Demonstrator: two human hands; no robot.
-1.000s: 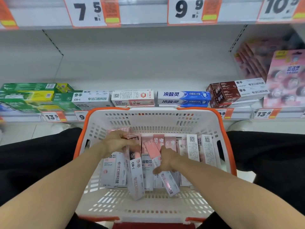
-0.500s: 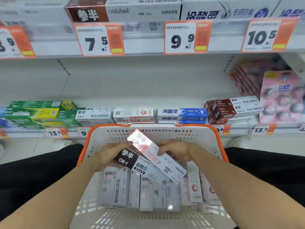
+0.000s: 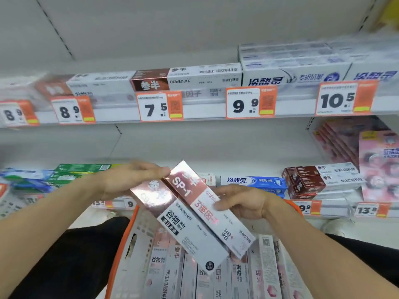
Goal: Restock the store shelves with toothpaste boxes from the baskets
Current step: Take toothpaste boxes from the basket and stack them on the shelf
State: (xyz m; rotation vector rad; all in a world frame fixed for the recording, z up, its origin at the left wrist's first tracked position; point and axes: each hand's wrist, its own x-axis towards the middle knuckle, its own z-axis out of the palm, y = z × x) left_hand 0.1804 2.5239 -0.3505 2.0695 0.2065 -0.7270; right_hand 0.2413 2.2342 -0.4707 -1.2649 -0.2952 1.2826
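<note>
Two toothpaste boxes are lifted above the white basket with an orange rim [image 3: 120,251]. My left hand [image 3: 131,180] grips the top end of the rose-and-white CB-1 box [image 3: 185,229], its fingertips reaching the neighbouring box. My right hand [image 3: 246,203] holds the pink SP-1 box [image 3: 190,190] by its right side, fingers laid across its face. Both boxes slant down to the right, side by side and touching. Several more toothpaste boxes [image 3: 216,277] stand upright in the basket below.
The upper shelf carries brown-and-white boxes [image 3: 185,79] above price tags 7.5 [image 3: 159,106] and 9.9 [image 3: 250,103]. On the lower shelf lie green boxes [image 3: 82,169], a blue box [image 3: 252,181] and brown-and-white boxes [image 3: 319,178]. Pink packs [image 3: 377,165] stand at far right.
Both hands picked a box each out of the basket and raised them toward the shelves. My view tilted upward, bringing the upper shelf into sight.
</note>
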